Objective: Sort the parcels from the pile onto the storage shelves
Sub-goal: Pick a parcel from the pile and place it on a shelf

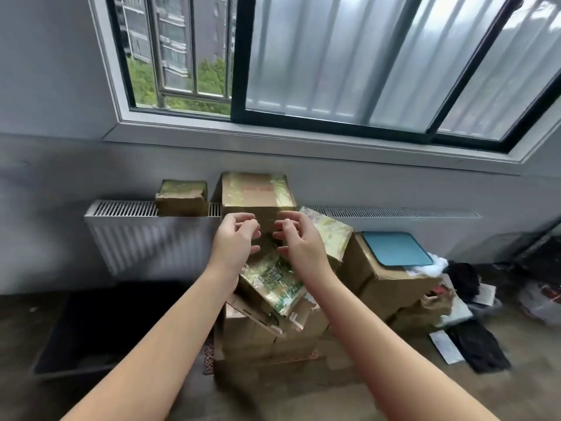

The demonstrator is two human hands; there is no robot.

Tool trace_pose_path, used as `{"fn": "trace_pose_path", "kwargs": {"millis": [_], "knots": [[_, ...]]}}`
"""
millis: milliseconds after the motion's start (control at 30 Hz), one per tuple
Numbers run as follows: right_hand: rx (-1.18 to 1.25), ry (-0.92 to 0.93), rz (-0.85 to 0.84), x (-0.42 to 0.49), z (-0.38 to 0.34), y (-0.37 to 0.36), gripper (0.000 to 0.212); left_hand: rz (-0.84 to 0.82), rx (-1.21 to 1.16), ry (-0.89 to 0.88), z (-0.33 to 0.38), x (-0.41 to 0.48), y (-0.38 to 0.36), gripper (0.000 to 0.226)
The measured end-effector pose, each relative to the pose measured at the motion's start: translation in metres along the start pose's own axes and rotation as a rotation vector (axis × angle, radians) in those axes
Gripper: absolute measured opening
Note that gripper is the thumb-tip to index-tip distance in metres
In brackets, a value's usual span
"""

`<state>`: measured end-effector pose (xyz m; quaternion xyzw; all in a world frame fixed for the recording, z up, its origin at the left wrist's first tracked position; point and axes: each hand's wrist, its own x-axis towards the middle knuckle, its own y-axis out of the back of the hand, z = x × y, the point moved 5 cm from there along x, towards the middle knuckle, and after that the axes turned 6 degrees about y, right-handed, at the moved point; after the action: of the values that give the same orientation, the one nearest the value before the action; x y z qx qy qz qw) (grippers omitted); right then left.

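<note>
**A:** What are the fingers (252, 227) doing?

**B:** On both the left hand (235, 238) and the right hand (299, 238) they're half curled, tips facing each other, holding nothing. They hover in front of the tall box (255, 192), above a tilted taped parcel (273, 281).

**A:** And the pile (267, 332)?

**B:** It's on the floor against the radiator (127, 235), under the window. A small parcel (182, 197) sits on the radiator top. I can't see any shelves.

**A:** Best way to grasp?

**B:** I'd spread the hands to opposite sides of one parcel, grip firmly because the tape looks slick, and lift straight up. The leaning parcels nearby could slide.
</note>
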<state>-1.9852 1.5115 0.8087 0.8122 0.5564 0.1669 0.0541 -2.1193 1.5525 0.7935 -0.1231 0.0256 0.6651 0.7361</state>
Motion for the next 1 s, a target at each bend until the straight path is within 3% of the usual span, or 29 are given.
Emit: {"fn": "trace_pose_path", "kwargs": {"millis": [333,633,1000], "knots": [[0.009,-0.048,-0.068,0.129,0.098,0.055,0.018,0.076,-0.003,0.17,-0.048,0.113,-0.098,0.006],[-0.057,-0.114,-0.218,0.251,0.222,0.126,0.017,0.301,-0.022,0.405,-0.135,0.194,-0.207,0.007],[-0.687,-0.075,-0.541,0.35,0.344,0.154,0.046,0.356,0.043,0.799,-0.24,0.254,-0.283,0.056]]}}
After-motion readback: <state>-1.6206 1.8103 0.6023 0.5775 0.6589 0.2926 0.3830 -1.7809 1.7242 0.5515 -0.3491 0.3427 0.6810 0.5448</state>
